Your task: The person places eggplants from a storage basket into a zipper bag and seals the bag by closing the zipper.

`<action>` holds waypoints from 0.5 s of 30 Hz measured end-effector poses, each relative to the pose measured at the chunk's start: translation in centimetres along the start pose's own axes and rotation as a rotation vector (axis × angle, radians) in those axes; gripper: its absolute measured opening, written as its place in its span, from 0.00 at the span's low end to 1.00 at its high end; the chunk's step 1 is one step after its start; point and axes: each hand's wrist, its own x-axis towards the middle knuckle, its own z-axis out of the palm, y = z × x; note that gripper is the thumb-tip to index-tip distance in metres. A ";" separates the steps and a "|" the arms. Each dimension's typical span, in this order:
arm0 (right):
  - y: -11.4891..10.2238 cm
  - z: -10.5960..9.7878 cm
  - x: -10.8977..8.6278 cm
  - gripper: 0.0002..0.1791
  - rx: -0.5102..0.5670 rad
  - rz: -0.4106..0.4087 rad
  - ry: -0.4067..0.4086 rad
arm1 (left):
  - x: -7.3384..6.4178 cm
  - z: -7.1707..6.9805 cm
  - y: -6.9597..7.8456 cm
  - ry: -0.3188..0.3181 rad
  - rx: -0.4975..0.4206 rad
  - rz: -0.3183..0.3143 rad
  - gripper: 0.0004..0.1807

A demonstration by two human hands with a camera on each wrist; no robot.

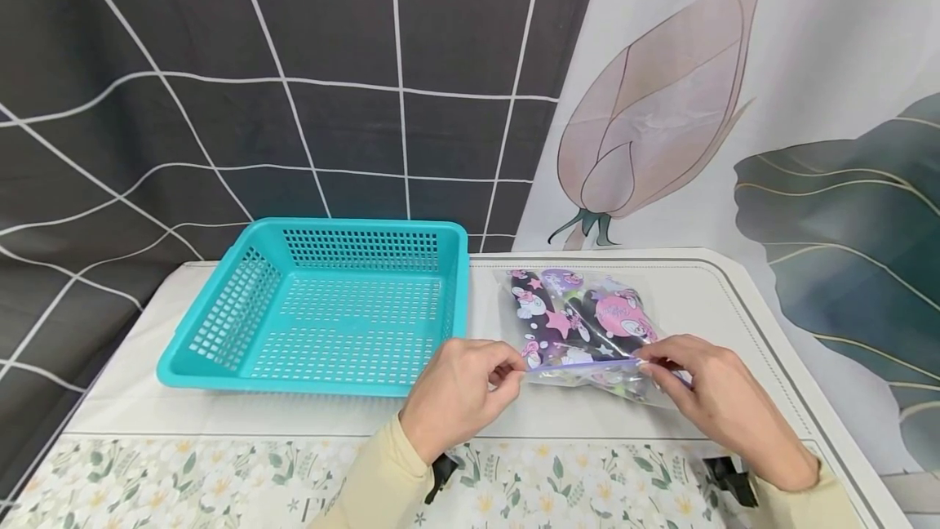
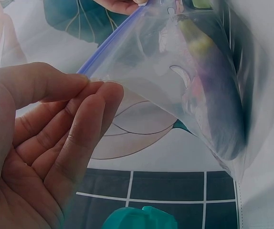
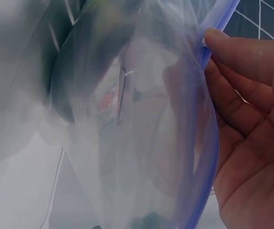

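A clear zip bag (image 1: 576,379) lies on the table with its purple zip strip facing the person. Inside it is folded fabric (image 1: 564,318) in black, pink and lilac with cartoon prints. My left hand (image 1: 458,386) pinches the left end of the strip between thumb and fingers; the left wrist view shows the purple zip edge (image 2: 110,44) running from that pinch. Near the strip's right part, my right hand (image 1: 711,380) pinches a small white slider (image 3: 204,43) on it. In the right wrist view the strip below the slider bows outward, looking parted.
A turquoise perforated basket (image 1: 312,387) stands left of the bag, close to the left hand. The table carries a white cover with a floral front band (image 1: 220,480). Behind hang a dark grid curtain (image 1: 330,129) and a white flowered one (image 1: 661,47).
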 end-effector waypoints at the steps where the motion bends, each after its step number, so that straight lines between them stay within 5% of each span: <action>1: 0.0 0.0 0.0 0.16 0.000 -0.002 0.000 | 0.0 0.0 0.0 0.001 0.001 0.002 0.04; 15: 0.2 -0.4 -0.1 0.15 0.004 0.027 -0.028 | 0.0 -0.1 0.1 0.007 -0.001 0.003 0.04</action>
